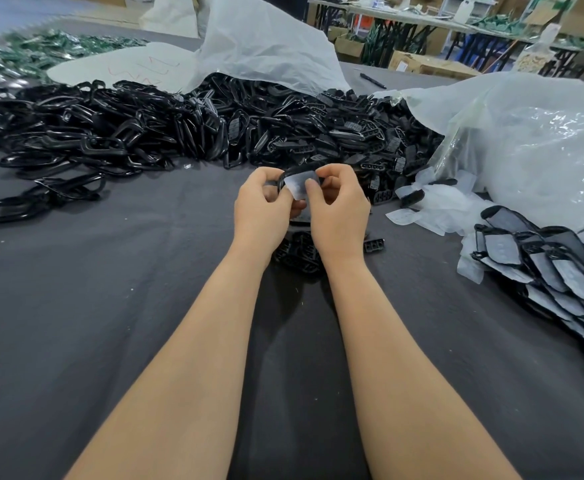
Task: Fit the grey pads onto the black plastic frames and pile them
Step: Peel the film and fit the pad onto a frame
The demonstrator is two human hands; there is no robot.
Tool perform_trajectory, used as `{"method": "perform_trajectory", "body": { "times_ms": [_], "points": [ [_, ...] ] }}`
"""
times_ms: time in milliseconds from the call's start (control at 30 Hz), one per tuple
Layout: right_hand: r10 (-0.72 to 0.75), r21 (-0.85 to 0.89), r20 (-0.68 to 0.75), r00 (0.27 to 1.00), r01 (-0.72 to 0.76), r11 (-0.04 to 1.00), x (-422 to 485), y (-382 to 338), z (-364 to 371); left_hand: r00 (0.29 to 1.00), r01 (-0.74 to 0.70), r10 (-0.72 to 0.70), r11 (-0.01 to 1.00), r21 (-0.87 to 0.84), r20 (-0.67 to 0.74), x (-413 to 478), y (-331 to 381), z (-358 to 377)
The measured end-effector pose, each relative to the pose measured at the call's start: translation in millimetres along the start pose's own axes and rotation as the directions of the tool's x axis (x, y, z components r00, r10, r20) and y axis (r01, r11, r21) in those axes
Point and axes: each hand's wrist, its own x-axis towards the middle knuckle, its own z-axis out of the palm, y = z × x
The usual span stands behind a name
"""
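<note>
Where the hands are meeting: above the middle of the dark table (pixel 110 289), with both bare forearms reaching in from the near edge.
Left hand (pixel 262 209): its grip is holding the left rim of a black frame (pixel 280 181), fingers curled over it.
Right hand (pixel 339 209): its grip is pinching a grey pad (pixel 299 183) between thumb and fingers, holding it against the frame's upper part.
Hidden: the hands are covering most of the frame, so only its curved top and a strip of its lower edge are showing.
Under the wrists: a few ribbed black pieces (pixel 299 254) are lying on the table, partly covered.
Behind: a heap of bare frames (pixel 110 133) is spreading across the far left and middle, running under a white sack (pixel 266 39).
Right: a clear bag (pixel 543 150) is sagging on the table, with loose pads (pixel 439 206) spilling at its mouth.
Near right: a finished pile (pixel 553 271) of padded frames is lying overlapped.
Far side: a pen (pixel 372 80) is lying beyond the heap.
</note>
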Motion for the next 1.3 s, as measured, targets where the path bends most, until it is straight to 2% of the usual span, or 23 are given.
{"method": "perform_trajectory", "body": {
  "times_ms": [133, 200, 367, 467, 567, 633, 700, 767, 833, 900, 1000, 1100, 1300],
  "points": [
    [0.125, 0.091, 0.02, 0.992, -0.127, 0.988, 4, 1, -1, 0.999, -0.039, 0.039, 0.997, 0.065, 0.007, -1, 1, 1],
    [0.164, 0.084, 0.046, 0.985, -0.168, 0.982, 5, 2, 0, 0.999, -0.049, 0.05, 0.994, 0.098, 0.0, -1, 0, 1],
    [0.086, 0.009, -0.039, 0.996, -0.086, 0.996, 5, 2, -6, 0.998, -0.058, 0.06, 0.996, 0.062, -0.032, 0, 1, 1],
    [0.168, 0.144, -0.097, 0.981, -0.154, 0.978, 11, 5, -16, 0.997, -0.052, 0.053, 0.998, 0.018, -0.049, 0, 0, 2],
    [0.288, 0.347, -0.082, 0.954, -0.243, 0.906, 16, 3, -25, 0.997, -0.054, 0.054, 0.998, 0.012, -0.052, 0, 1, 1],
    [0.301, 0.504, 0.012, 0.954, -0.266, 0.822, 17, 1, -29, 0.997, -0.054, 0.055, 0.998, 0.013, -0.052, -1, 1, 0],
    [0.221, 0.559, 0.156, 0.963, -0.27, 0.784, 16, -1, -32, 0.997, -0.052, 0.054, 0.998, 0.025, -0.05, -1, 2, 0],
    [0.102, 0.436, 0.243, 0.965, -0.203, 0.877, 14, -2, -31, 0.998, -0.048, 0.05, 0.998, 0.042, -0.043, -1, 2, -1],
    [0.013, 0.207, 0.232, 0.973, -0.063, 0.976, 12, -1, -27, 0.998, -0.044, 0.046, 0.997, 0.057, -0.041, -1, 2, -2],
    [-0.04, 0.059, 0.181, 0.983, 0.029, 0.998, 10, 0, -21, 0.998, -0.048, 0.051, 0.996, 0.07, -0.038, -1, 3, -2],
    [-0.113, -0.037, 0.09, 0.99, 0.116, 0.993, 7, 1, -16, 0.997, -0.074, 0.076, 0.992, 0.099, -0.021, -3, 4, -1],
    [-0.111, -0.064, 0.036, 0.993, 0.113, 0.992, 6, 3, -12, 0.994, -0.107, 0.109, 0.988, 0.115, -0.005, -4, 5, -1],
    [0.008, -0.059, -0.003, 1.0, -0.008, 0.998, 9, 4, -13, 0.982, -0.19, 0.187, 0.966, 0.173, 0.033, -6, 5, -2]
  ]
}}
